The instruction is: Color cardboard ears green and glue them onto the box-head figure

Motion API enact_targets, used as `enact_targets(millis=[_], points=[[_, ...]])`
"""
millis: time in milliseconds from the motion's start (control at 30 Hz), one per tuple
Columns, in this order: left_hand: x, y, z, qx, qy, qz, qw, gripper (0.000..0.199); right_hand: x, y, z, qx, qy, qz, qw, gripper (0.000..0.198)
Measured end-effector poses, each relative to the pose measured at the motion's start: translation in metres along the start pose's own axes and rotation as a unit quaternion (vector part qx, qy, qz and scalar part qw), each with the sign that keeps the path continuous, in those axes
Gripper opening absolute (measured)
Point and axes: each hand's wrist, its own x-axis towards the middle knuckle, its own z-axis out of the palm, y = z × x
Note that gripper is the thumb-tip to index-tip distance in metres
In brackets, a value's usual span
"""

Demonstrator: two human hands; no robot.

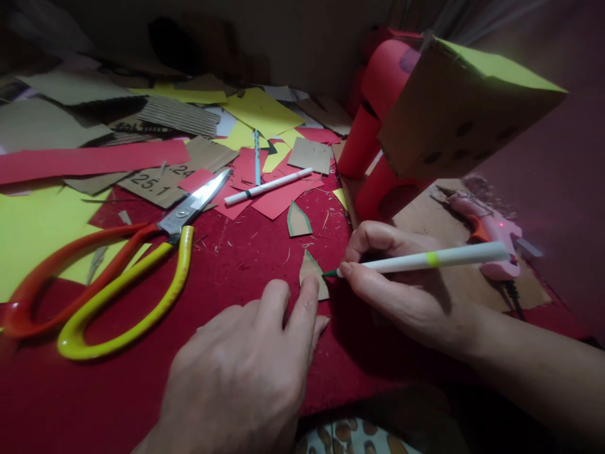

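Note:
My right hand grips a white felt-tip marker with a green tip and a yellow-green band. The green tip touches the right edge of a small pointed cardboard piece. With its index fingertip, my left hand presses that piece flat on the red cloth; its fingers are partly stretched out. Green colour shows along the upper edges of the piece. Just beyond lies a second pointed cardboard piece with a green border. Part of the nearer piece is hidden under my finger.
Large scissors with orange and yellow handles lie at left. A marker cap and paper and cardboard scraps spread behind. At right stand a cardboard box on red paper tubes and a pink glue gun.

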Motion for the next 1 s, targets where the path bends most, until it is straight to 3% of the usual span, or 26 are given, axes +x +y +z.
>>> enact_targets(millis=[233, 400, 533, 833, 1000], points=[[-0.005, -0.009, -0.003, 0.119, -0.025, 0.087, 0.989, 0.042, 0.000, 0.001, -0.001, 0.038, -0.016, 0.011, 0.999, 0.018], [0.001, -0.003, -0.003, 0.010, -0.006, 0.002, 1.000, 0.041, 0.001, 0.000, 0.000, 0.036, 0.001, 0.028, 0.999, 0.017], [0.005, 0.001, -0.002, -0.008, 0.001, -0.011, 1.000, 0.043, 0.000, 0.001, 0.000, 0.006, -0.002, 0.006, 1.000, 0.016], [-0.005, -0.009, -0.003, 0.143, -0.027, 0.101, 0.984, 0.044, 0.000, 0.000, -0.002, 0.029, -0.001, 0.026, 0.999, 0.017], [-0.005, -0.009, -0.004, 0.157, -0.029, 0.104, 0.982, 0.046, 0.001, -0.003, -0.001, 0.026, -0.004, 0.040, 0.999, 0.015]])
